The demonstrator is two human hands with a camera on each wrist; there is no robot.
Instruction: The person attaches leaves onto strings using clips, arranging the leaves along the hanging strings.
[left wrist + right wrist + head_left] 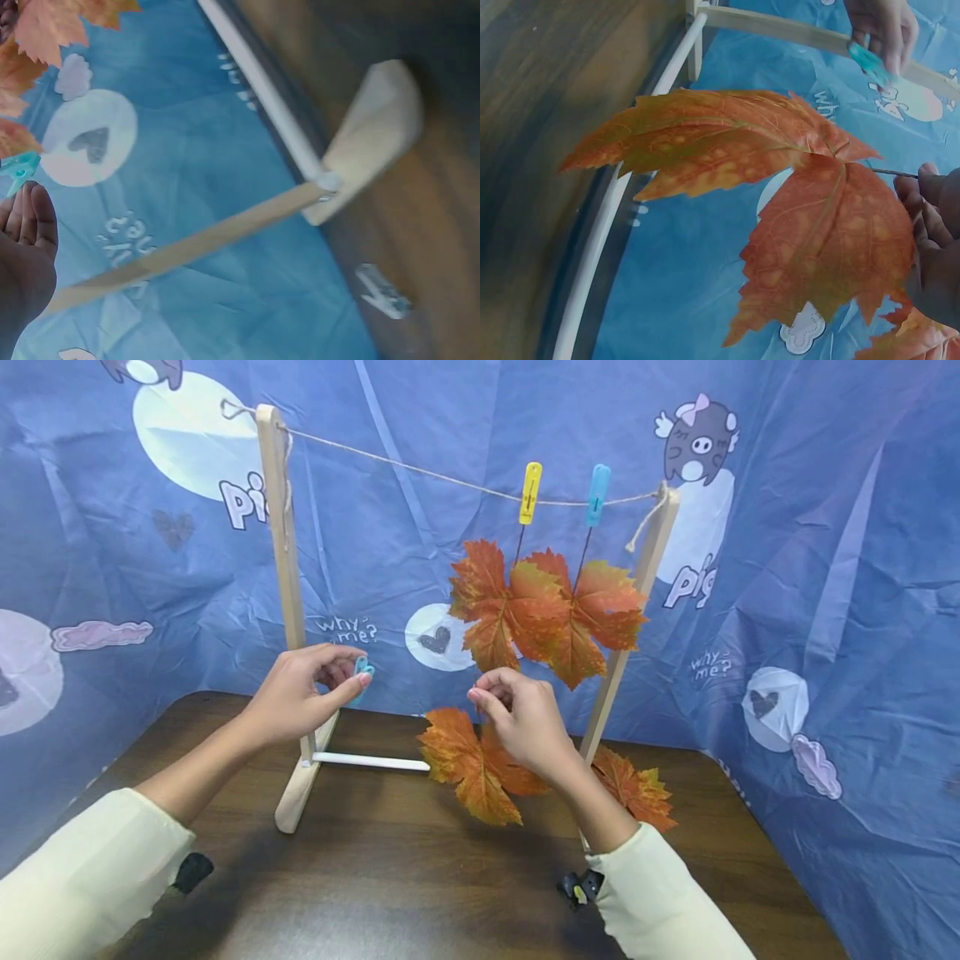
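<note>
In the head view my left hand [309,689] pinches a light blue clothespin [363,675] near the left post. The same clothespin [870,63] shows in the right wrist view, held by the left hand [885,30]. My right hand [525,714] pinches the thin stem of an orange maple leaf [480,772], which hangs below the fingers. Above it, two more orange leaves hang from a string [420,470], one by a yellow clothespin [530,493] and one by a blue clothespin [597,495]. Their blades overlap.
A wooden frame has a left post [288,568], a right post [626,652] and a white bottom bar [371,762]. Another leaf [637,789] lies on the brown table [420,885] by the right post. A pale clothespin [383,291] lies on the table in the left wrist view.
</note>
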